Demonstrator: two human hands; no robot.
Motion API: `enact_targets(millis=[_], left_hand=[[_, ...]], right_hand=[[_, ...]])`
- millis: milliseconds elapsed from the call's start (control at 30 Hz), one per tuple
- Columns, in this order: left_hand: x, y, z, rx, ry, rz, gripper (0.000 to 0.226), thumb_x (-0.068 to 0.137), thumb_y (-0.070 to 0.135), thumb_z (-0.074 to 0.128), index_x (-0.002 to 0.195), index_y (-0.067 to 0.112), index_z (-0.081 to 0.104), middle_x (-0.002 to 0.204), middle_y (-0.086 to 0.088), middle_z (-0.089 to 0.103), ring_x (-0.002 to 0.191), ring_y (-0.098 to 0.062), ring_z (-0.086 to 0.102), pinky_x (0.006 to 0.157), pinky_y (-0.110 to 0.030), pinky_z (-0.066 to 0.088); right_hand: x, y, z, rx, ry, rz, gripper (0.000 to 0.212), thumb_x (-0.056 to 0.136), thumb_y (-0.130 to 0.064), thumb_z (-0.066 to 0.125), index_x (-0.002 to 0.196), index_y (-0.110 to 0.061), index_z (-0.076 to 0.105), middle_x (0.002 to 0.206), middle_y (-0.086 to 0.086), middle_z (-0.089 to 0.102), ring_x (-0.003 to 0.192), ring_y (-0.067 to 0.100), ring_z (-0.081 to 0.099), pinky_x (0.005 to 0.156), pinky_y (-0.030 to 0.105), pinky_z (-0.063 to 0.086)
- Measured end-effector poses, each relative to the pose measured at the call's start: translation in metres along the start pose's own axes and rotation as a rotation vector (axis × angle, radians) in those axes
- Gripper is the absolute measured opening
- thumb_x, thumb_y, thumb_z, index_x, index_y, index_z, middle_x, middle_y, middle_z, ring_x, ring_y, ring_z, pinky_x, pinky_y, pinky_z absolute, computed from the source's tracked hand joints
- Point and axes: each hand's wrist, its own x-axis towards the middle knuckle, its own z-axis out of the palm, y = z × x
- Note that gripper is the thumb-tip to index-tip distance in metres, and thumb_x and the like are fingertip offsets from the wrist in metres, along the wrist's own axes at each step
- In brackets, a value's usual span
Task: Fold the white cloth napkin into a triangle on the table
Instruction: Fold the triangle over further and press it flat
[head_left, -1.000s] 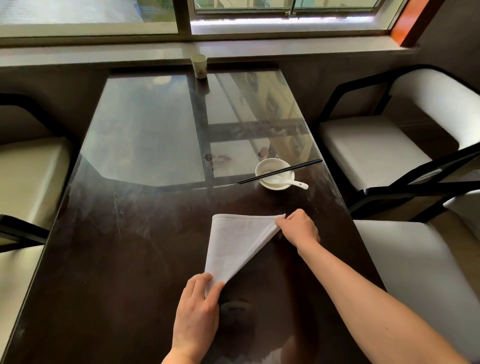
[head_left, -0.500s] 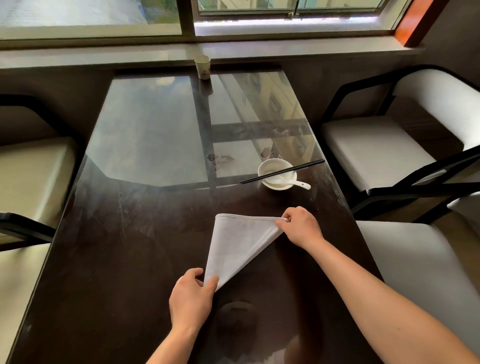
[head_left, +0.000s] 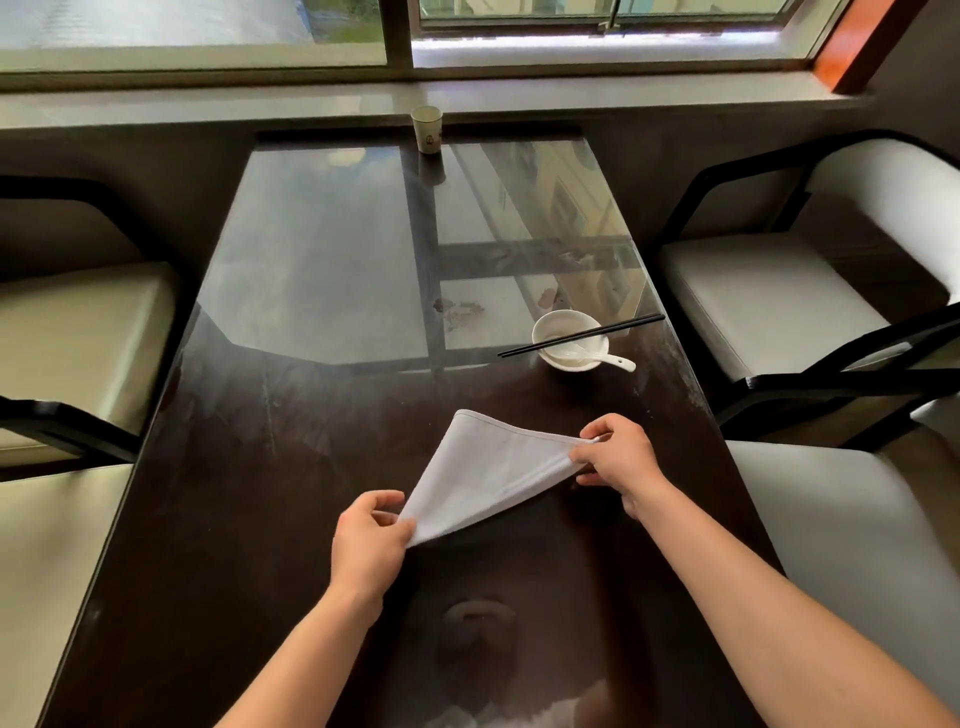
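Observation:
The white cloth napkin (head_left: 485, 473), folded into a triangle, hangs stretched between my two hands just above the dark glossy table (head_left: 249, 519). My left hand (head_left: 371, 543) pinches its near left corner. My right hand (head_left: 618, 457) pinches its right corner. The long folded edge runs between the hands and sags slightly. The third corner points away from me, toward the far left, and seems to rest on or close to the tabletop.
A white bowl (head_left: 569, 340) with a white spoon (head_left: 615, 359) and black chopsticks (head_left: 582, 335) across it sits beyond my right hand. A paper cup (head_left: 427, 130) stands at the table's far edge. White-cushioned chairs (head_left: 779, 291) flank both sides.
The napkin lay flat on the table with my hands on two of its corners. Both hands have now lifted those corners, so the cloth is raised and pulled taut. The view has also shifted slightly.

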Motion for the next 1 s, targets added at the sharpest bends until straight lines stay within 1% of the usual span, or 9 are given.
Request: enact_targets(millis=[200,333,533,633,733,800,867,933,1000], left_hand=[[0.014,-0.009,-0.041,-0.079,0.046,0.108,0.032,0.085,0.001,0.07,0.094,0.032,0.07,0.086,-0.002,0.072,0.08,-0.019,0.071,0.064,-0.031,0.059],[0.008,-0.027,-0.063,0.064,0.102,0.152,0.021,0.086,0.012,0.071,0.094,0.032,0.071,0.088,0.003,0.069,0.084,-0.016,0.066,0.074,-0.04,0.059],[-0.013,-0.055,-0.067,0.414,0.17,0.378,0.017,0.09,0.007,0.066,0.104,0.01,0.074,0.096,-0.002,0.061,0.09,-0.019,0.058,0.077,-0.032,0.046],[-0.02,-0.062,-0.066,0.667,0.173,0.552,0.034,0.078,-0.002,0.073,0.111,0.006,0.072,0.105,-0.013,0.062,0.098,-0.031,0.059,0.082,-0.044,0.052],[-0.023,-0.064,-0.06,0.801,0.081,0.749,0.049,0.083,0.008,0.072,0.131,0.01,0.063,0.138,-0.021,0.056,0.131,-0.041,0.049,0.109,-0.054,0.041],[-0.023,-0.067,-0.054,0.895,-0.039,0.78,0.057,0.096,0.033,0.055,0.15,0.021,0.043,0.161,-0.012,0.03,0.151,-0.033,0.022,0.122,-0.051,0.019],[-0.022,-0.075,-0.05,1.013,-0.132,0.746,0.068,0.097,0.06,0.025,0.158,0.03,0.018,0.166,-0.004,0.003,0.154,-0.027,-0.001,0.125,-0.047,0.004],[-0.024,-0.084,-0.045,1.09,-0.148,0.713,0.077,0.091,0.071,0.008,0.159,0.033,0.004,0.166,-0.003,-0.01,0.153,-0.027,-0.011,0.124,-0.045,-0.003],[-0.029,-0.092,-0.042,1.11,-0.125,0.688,0.081,0.09,0.075,0.004,0.158,0.033,-0.001,0.166,-0.005,-0.013,0.152,-0.027,-0.015,0.122,-0.045,-0.007]], right_hand=[[-0.058,0.022,0.017,0.116,0.009,0.023,0.014,0.074,0.005,0.074,0.076,-0.006,0.065,0.082,0.012,0.066,0.078,0.024,0.07,0.057,0.032,0.063],[-0.1,0.056,0.036,-0.074,0.05,-0.023,0.016,0.073,-0.006,0.071,0.074,-0.022,0.065,0.075,0.001,0.069,0.071,0.018,0.07,0.067,0.043,0.063],[-0.125,0.079,0.044,-0.553,0.026,-0.174,0.01,0.081,-0.028,0.065,0.075,-0.029,0.057,0.078,-0.01,0.062,0.075,0.012,0.059,0.064,0.033,0.051],[-0.127,0.078,0.043,-0.649,0.09,-0.253,0.006,0.085,-0.031,0.066,0.085,-0.028,0.061,0.091,-0.011,0.06,0.094,0.018,0.056,0.069,0.034,0.05],[-0.134,0.078,0.052,-0.706,0.159,-0.555,0.037,0.084,-0.025,0.075,0.119,-0.018,0.067,0.127,0.0,0.064,0.123,0.028,0.054,0.091,0.04,0.051],[-0.143,0.078,0.069,-0.804,0.099,-0.754,0.057,0.087,-0.03,0.074,0.139,-0.015,0.058,0.15,0.003,0.051,0.142,0.031,0.042,0.11,0.05,0.041],[-0.15,0.081,0.09,-0.907,-0.032,-0.841,0.064,0.094,-0.045,0.061,0.15,-0.019,0.044,0.161,0.001,0.034,0.151,0.03,0.025,0.119,0.054,0.025],[-0.15,0.088,0.102,-1.037,-0.138,-0.852,0.068,0.098,-0.059,0.039,0.156,-0.023,0.033,0.166,-0.001,0.018,0.154,0.029,0.009,0.121,0.056,0.013],[-0.144,0.092,0.102,-1.153,-0.18,-0.872,0.068,0.099,-0.061,0.028,0.156,-0.024,0.031,0.167,-0.001,0.015,0.154,0.029,0.006,0.121,0.06,0.013]])
